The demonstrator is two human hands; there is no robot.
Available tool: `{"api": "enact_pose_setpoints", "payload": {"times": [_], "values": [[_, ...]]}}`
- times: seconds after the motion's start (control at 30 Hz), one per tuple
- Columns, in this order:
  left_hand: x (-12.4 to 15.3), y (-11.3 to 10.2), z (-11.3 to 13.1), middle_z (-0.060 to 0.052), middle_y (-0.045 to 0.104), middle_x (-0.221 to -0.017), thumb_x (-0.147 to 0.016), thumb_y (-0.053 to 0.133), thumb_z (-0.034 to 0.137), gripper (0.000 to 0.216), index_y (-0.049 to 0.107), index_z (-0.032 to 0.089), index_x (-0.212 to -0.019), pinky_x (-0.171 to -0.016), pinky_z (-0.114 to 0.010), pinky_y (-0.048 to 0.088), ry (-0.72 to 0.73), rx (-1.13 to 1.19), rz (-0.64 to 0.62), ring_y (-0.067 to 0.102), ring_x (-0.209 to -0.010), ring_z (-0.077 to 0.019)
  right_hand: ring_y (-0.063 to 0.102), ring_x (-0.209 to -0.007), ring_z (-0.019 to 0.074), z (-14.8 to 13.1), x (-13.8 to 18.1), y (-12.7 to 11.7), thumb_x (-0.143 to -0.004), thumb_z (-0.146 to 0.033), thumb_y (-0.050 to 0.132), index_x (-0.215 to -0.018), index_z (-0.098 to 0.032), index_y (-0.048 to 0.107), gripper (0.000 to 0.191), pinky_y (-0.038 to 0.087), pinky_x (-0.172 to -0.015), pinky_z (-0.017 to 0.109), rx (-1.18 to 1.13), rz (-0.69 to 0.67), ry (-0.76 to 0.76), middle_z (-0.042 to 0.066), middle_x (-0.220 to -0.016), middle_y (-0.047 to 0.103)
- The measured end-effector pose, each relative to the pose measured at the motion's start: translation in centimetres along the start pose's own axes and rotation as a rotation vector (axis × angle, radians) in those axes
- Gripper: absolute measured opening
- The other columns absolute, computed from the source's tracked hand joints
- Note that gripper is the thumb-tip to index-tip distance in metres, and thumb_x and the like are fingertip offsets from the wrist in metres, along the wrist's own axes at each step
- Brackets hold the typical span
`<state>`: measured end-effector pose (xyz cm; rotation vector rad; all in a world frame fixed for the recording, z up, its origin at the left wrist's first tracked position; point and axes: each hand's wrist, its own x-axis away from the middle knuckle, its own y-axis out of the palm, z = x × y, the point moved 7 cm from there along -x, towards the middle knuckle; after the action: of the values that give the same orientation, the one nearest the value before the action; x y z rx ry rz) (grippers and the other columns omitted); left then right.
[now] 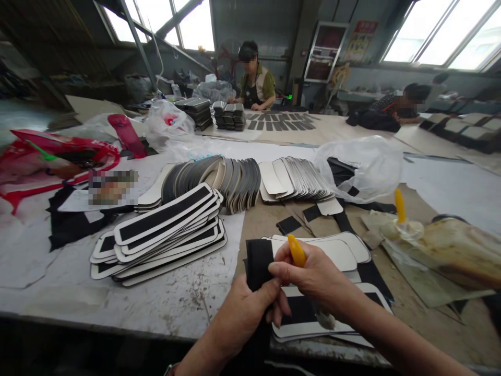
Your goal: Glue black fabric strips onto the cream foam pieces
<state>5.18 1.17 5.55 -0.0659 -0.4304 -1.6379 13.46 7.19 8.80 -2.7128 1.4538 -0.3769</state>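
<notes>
My left hand (245, 308) is closed on a black fabric strip (258, 263), pinching it near the table's front edge. My right hand (313, 274) is wrapped round a yellow-handled brush (296, 249), whose bristle end (324, 318) points down over a white insole-shaped piece (336, 250) with a black strip on it. More such pieces lie underneath it. A fanned stack of finished white pieces with black strips (164, 232) lies to the left.
Rows of grey and white pieces (235, 180) stand mid-table beside a clear plastic bag (364, 167). A glue container with another yellow brush (400, 206) sits at right. Red bags (58, 156) lie far left. Two other people (256, 78) work at the far tables.
</notes>
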Motion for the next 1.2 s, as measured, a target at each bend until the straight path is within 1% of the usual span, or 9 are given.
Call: {"api": "enact_pose_setpoints", "payload": {"times": [0.23,0.4,0.6,0.67,0.77,0.83,0.9,1.0,1.2], "values": [[0.3,0.8,0.3,-0.004,0.057,-0.050,-0.084,0.055,0.045,0.041,0.063,0.011,-0.063,-0.046,-0.021,0.034,-0.005,0.026,-0.048,0.047,-0.045,-0.0088,0.042,-0.043,0.0094,-0.4,0.9,-0.3,-0.077,-0.041,0.060,-0.060,-0.020,0.047,0.029,0.037,-0.044,0.022,-0.037,0.020,-0.010,-0.006,-0.048,0.045],[0.2,0.6,-0.4,-0.006,0.066,-0.063,-0.081,0.061,0.041,0.031,0.060,0.011,-0.089,-0.048,-0.022,0.040,-0.019,0.164,-0.008,0.056,-0.047,-0.0119,0.040,-0.045,0.0095,-0.9,1.4,-2.7,-0.079,-0.048,0.057,-0.059,-0.020,0.046,0.037,0.038,-0.045,0.023,0.112,0.216,-0.079,-0.006,-0.051,0.040],[0.9,2.1,-2.5,-0.007,0.065,-0.062,-0.082,0.059,0.045,0.034,0.060,0.011,-0.081,-0.049,-0.022,0.043,-0.058,0.137,-0.071,0.057,-0.049,-0.0124,0.056,-0.064,0.0147,-2.6,1.5,-3.7,-0.078,-0.054,0.058,-0.072,-0.020,0.049,0.035,0.052,-0.060,0.027,-0.069,0.345,-0.140,-0.001,-0.068,0.052],[1.3,2.3,-3.2,-0.007,0.064,-0.062,-0.082,0.058,0.046,0.036,0.061,0.011,-0.076,-0.050,-0.023,0.043,-0.085,0.096,-0.122,0.057,-0.049,-0.0125,0.052,-0.054,0.0126,-3.8,1.7,-4.7,-0.080,-0.053,0.058,-0.074,-0.022,0.050,0.033,0.050,-0.052,0.025,-0.107,0.381,-0.199,-0.003,-0.061,0.049],[1.7,1.0,-4.0,-0.005,0.060,-0.058,-0.082,0.058,0.046,0.037,0.061,0.012,-0.069,-0.052,-0.024,0.042,-0.140,0.020,-0.136,0.054,-0.049,-0.0118,0.037,-0.036,0.0094,-5.3,2.0,-7.5,-0.080,-0.055,0.058,-0.076,-0.023,0.052,0.033,0.035,-0.033,0.022,-0.090,0.394,-0.233,-0.007,-0.048,0.041],[1.4,-1.3,-4.1,-0.002,0.059,-0.057,-0.079,0.063,0.046,0.033,0.061,0.013,-0.074,-0.051,-0.023,0.041,-0.158,0.000,-0.022,0.051,-0.048,-0.0111,0.032,-0.033,0.0087,-5.7,2.0,-9.3,-0.077,-0.057,0.061,-0.070,-0.023,0.054,0.035,0.026,-0.029,0.022,0.095,0.328,-0.187,-0.006,-0.044,0.040],[0.6,-3.8,-3.5,0.001,0.057,-0.056,-0.076,0.066,0.046,0.031,0.060,0.015,-0.078,-0.049,-0.022,0.038,-0.134,-0.042,0.169,0.048,-0.047,-0.0099,0.036,-0.036,0.0097,-5.1,1.4,-10.0,-0.075,-0.055,0.063,-0.064,-0.021,0.057,0.037,0.026,-0.031,0.023,0.344,0.195,-0.120,-0.003,-0.046,0.045],[-0.9,-6.0,-2.1,0.003,0.054,-0.052,-0.077,0.064,0.047,0.032,0.061,0.015,-0.075,-0.049,-0.021,0.035,-0.059,-0.166,0.372,0.045,-0.047,-0.0093,0.041,-0.045,0.0110,-2.7,-0.2,-8.7,-0.076,-0.048,0.061,-0.060,-0.020,0.056,0.033,0.032,-0.040,0.023,0.541,-0.045,-0.043,-0.002,-0.053,0.048],[-4.0,-5.5,-1.8,0.003,0.055,-0.052,-0.077,0.064,0.041,0.027,0.060,0.015,-0.076,-0.050,-0.023,0.036,-0.070,-0.156,0.336,0.047,-0.049,-0.0112,0.040,-0.048,0.0098,1.6,-4.3,-4.4,-0.082,-0.036,0.055,-0.063,-0.019,0.052,0.026,0.029,-0.046,0.022,0.553,-0.293,0.069,-0.006,-0.052,0.045]]}}
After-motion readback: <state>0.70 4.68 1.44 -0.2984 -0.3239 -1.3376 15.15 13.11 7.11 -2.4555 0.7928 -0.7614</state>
